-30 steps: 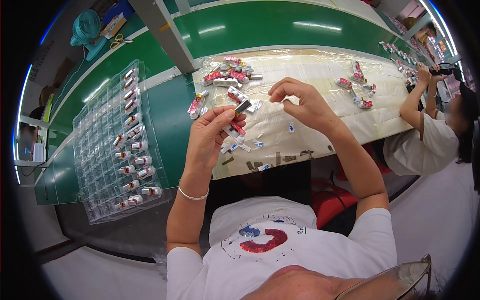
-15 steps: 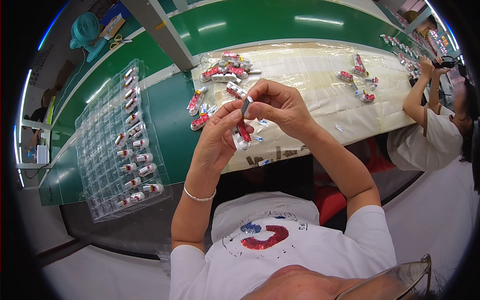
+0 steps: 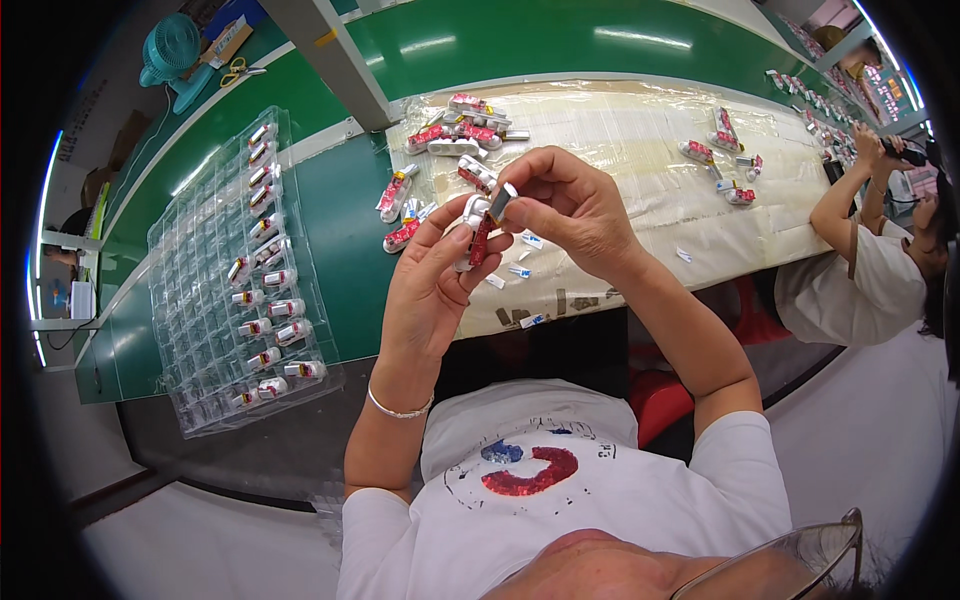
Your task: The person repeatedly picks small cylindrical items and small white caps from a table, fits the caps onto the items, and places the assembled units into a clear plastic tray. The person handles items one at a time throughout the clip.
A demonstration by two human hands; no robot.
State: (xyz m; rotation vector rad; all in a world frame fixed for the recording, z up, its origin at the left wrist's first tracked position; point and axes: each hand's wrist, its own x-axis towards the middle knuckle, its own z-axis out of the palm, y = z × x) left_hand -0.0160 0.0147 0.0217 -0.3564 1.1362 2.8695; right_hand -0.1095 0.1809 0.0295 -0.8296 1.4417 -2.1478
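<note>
Above the padded part of the bench, my two hands are close together. My left hand (image 3: 425, 275) is closed round a small white piece with a red printed label (image 3: 480, 243), its white rounded part showing between the fingers. Between the thumb and fingertips of my right hand (image 3: 580, 215) is a small grey block with a white end (image 3: 503, 203), up against the labelled piece. Whether the two are joined I cannot tell. Just beyond my fingers lies another red-and-white piece (image 3: 476, 174). Small white-and-blue paper strips (image 3: 531, 241) lie beside my right hand.
A clear plastic tray (image 3: 180, 300) at the left holds several small labelled pieces. More red-and-white pieces (image 3: 465, 130) are heaped behind my hands and lie at the right (image 3: 722, 130). A metal post (image 3: 335, 60) rises at the back left. A co-worker (image 3: 850, 240) sits at the right.
The labelled piece in my left hand has turned, and its white rounded part now shows higher up. The grey block in my right hand has tilted and moved slightly right.
</note>
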